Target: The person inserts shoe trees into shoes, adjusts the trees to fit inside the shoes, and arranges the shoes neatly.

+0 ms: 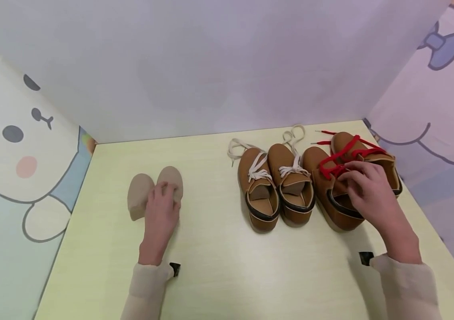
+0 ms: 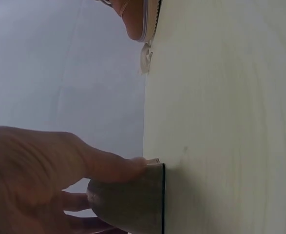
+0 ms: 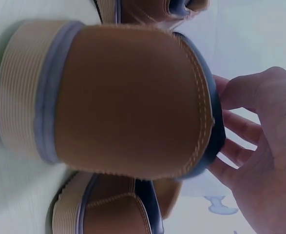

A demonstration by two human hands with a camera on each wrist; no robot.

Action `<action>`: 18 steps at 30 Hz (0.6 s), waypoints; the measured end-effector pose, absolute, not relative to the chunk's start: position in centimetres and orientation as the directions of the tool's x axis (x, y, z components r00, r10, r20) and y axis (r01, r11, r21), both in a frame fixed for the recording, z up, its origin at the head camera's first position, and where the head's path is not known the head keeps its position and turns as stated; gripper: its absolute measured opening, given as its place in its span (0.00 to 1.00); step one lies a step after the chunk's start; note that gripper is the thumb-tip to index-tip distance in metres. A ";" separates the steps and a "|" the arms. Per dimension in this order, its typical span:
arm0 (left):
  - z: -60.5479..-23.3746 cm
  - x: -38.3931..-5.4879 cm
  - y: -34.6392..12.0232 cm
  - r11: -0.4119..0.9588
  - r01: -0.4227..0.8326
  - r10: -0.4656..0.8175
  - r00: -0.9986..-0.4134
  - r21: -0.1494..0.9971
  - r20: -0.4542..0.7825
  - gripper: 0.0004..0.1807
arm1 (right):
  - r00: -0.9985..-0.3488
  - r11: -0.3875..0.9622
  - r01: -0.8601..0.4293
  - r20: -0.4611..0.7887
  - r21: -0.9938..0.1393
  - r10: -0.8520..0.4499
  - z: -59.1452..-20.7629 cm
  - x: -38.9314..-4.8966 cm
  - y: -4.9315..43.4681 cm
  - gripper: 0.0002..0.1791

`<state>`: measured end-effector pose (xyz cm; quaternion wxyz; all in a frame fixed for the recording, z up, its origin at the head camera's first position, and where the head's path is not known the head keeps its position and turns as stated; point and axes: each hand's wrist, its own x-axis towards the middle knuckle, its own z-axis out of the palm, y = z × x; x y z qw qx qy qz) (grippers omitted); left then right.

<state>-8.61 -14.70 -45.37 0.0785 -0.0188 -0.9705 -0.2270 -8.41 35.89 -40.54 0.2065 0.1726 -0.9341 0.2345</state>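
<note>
On the left of the table, my left hand (image 1: 161, 213) grips a beige rounded block (image 1: 171, 175) shaped like a shoe insert. Its thumb and fingers lie on either side of the block (image 2: 128, 202) in the left wrist view. A second such block (image 1: 141, 191) stands just beside it. At the right, my right hand (image 1: 371, 191) has its bent fingers over a brown shoe (image 1: 323, 195), thumb and fingertips together at its red laces (image 1: 332, 171). The right wrist view shows that shoe's heel (image 3: 128, 102) with the fingers (image 3: 242, 129) behind its collar; their tips are hidden there.
Two brown shoes with white laces, one left (image 1: 256, 178) and one right (image 1: 284, 169), stand mid-table, toes toward the back wall (image 1: 211, 75). Another red-laced shoe (image 1: 344, 141) stands at the far right, partly behind my right hand. Printed side walls flank the table (image 1: 219, 266).
</note>
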 end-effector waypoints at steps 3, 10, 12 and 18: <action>-45.5 -8.6 -14.7 0.891 0.071 0.000 -0.988 0.448 0.155 0.23 | -0.854 0.838 -0.423 0.462 -0.345 -0.240 -40.6 -8.3 36.3 0.13; -45.6 -8.7 -14.7 0.886 0.063 -0.001 -0.990 0.460 0.138 0.22 | -0.891 0.863 -0.403 0.348 -0.305 -0.293 -41.6 -8.1 37.4 0.20; -45.6 -8.7 -14.6 0.883 0.062 -0.004 -0.990 0.465 0.140 0.22 | -0.904 0.871 -0.388 0.311 -0.303 -0.294 -41.7 -8.1 37.5 0.22; -45.7 -8.5 -14.5 0.877 0.074 -0.014 -0.984 0.475 0.179 0.23 | -0.890 0.840 -0.433 0.304 -0.327 -0.340 -41.6 -8.5 37.4 0.26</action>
